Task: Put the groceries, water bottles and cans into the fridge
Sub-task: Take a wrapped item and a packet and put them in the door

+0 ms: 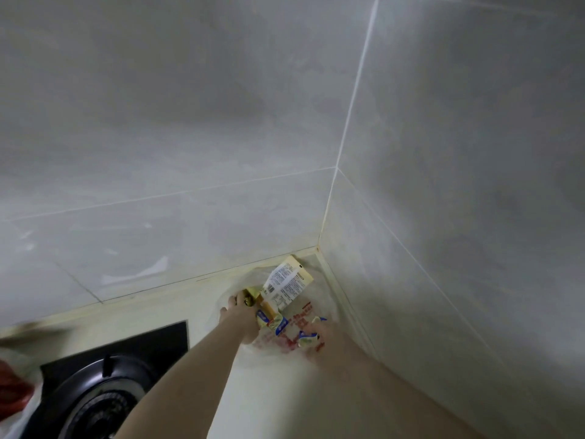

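Head view: groceries are being collected from the plastic bag (304,315) in the counter's (278,391) far right corner. A yellow packet (253,296) is gripped by the left hand (242,318), fingers curled round it; the right hand (319,334) is blurred inside the bag, so its finger state cannot be told. The packet must next be lifted clear and carried to the fridge, which is out of view.

Print on the yellow packet (286,282) (too blurred) stays unreadable.

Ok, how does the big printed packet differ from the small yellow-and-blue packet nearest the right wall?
The big packet is far larger than the small packet. The big packet shows a white panel of dense black print; the small packet is yellow with blue trim. The big packet tilts up toward the wall corner; the small packet lies lower, nearer the camera. Both show yellow and sit at the clear plastic bag.
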`<state>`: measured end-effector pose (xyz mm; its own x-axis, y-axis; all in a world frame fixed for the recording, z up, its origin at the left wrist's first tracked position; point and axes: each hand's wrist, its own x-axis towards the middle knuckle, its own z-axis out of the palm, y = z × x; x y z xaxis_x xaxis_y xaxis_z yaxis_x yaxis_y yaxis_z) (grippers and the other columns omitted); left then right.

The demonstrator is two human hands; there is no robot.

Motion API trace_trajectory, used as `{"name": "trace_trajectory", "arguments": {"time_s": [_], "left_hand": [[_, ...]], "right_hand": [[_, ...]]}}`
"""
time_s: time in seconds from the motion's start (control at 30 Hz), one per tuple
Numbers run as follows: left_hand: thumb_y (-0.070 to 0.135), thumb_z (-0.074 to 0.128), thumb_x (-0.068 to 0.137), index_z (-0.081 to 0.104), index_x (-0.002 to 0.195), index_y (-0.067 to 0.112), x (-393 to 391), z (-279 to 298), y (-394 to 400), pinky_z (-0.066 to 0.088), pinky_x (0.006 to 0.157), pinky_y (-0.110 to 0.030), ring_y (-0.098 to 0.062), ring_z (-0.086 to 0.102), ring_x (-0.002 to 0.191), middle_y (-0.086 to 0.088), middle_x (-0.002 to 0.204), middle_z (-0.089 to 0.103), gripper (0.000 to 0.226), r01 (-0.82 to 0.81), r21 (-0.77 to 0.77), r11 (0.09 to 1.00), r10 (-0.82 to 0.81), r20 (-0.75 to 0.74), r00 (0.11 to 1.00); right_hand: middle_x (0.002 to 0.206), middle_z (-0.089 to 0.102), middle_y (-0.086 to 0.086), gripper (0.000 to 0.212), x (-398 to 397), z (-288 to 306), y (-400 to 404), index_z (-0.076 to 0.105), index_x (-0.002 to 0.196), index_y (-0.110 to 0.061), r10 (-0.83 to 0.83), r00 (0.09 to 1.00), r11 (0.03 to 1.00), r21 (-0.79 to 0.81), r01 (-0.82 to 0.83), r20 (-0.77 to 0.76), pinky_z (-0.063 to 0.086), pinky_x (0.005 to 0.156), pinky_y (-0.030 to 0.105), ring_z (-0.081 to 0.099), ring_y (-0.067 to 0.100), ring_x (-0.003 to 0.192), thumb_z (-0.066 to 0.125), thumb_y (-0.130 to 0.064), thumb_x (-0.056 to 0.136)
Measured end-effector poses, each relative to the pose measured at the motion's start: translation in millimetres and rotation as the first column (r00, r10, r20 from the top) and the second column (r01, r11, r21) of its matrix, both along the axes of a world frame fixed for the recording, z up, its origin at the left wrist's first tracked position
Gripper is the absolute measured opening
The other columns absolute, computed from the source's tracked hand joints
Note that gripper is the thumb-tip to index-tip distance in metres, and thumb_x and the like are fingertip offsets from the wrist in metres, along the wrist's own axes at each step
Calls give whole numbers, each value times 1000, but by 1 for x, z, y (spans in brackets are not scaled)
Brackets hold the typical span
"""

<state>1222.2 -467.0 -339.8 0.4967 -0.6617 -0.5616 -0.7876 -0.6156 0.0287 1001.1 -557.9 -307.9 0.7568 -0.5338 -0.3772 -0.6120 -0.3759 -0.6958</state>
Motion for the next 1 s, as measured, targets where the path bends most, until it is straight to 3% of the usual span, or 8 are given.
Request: {"name": "trace_trajectory", "arguments": {"time_s": [0.1,0.23,0.33,0.47,0.67,0.8,0.87,1.0], "left_hand": [[20,57,89,21,158,37,4,-7,1,32,116,-49,-40,18,146,-16,163,4,79,8,-6,1000,-8,1,1000],[15,63,89,57,133,30,11,-8,8,48,101,-40,-33,39,125,-8,151,30,46,39,-139,989,-34,35,999],[13,64,91,62,115,22,14,-7,14,54,87,-34,-24,49,106,-2,132,50,26,76,-222,972,-55,101,993],[16,59,96,64,104,19,12,3,18,58,79,-30,-20,61,87,-1,99,64,10,119,-261,958,-88,130,988],[19,58,97,59,107,23,13,-3,32,56,86,-29,-18,61,95,1,110,62,11,170,-309,936,-129,149,980],[14,64,94,61,118,17,13,-14,41,54,84,-28,-19,58,98,-3,119,55,24,135,-259,956,-86,193,978],[16,66,94,59,119,14,14,-16,41,54,83,-28,-19,58,95,-5,115,56,26,118,-257,959,-64,209,976],[13,67,93,61,110,16,18,-6,41,53,77,-27,-17,55,87,-2,105,55,18,86,-347,934,-13,205,979]], "right_hand": [[93,59,-14,31,-4,-2,2,72,112,-8,-3,1000,1000,15,3,-7,45,60,9,56,-7,69,57,-3,86],[88,68,5,13,-8,-10,0,71,87,-10,-16,1000,999,-38,16,-10,56,71,46,62,10,75,59,-10,83],[106,63,-6,22,-12,-18,1,73,107,-23,-50,999,999,11,51,-16,57,79,31,65,10,92,67,-18,86],[121,55,-7,30,-15,-28,2,69,112,-32,-102,995,995,22,102,-15,57,91,34,65,10,101,65,-29,82],[95,53,-13,31,-6,-17,6,67,120,-18,-73,997,996,42,75,-34,37,55,8,53,-1,66,59,-13,91],[116,61,-10,28,0,-15,6,70,110,-28,-59,998,998,38,59,-8,54,71,23,65,8,86,58,-20,86],[119,60,-10,28,2,-14,5,70,111,-29,-54,999,998,36,53,1,48,66,17,63,4,83,59,-20,86],[103,67,-7,22,12,-12,0,72,101,-25,-130,991,988,93,127,25,47,62,13,66,0,75,63,-11,86]]}}
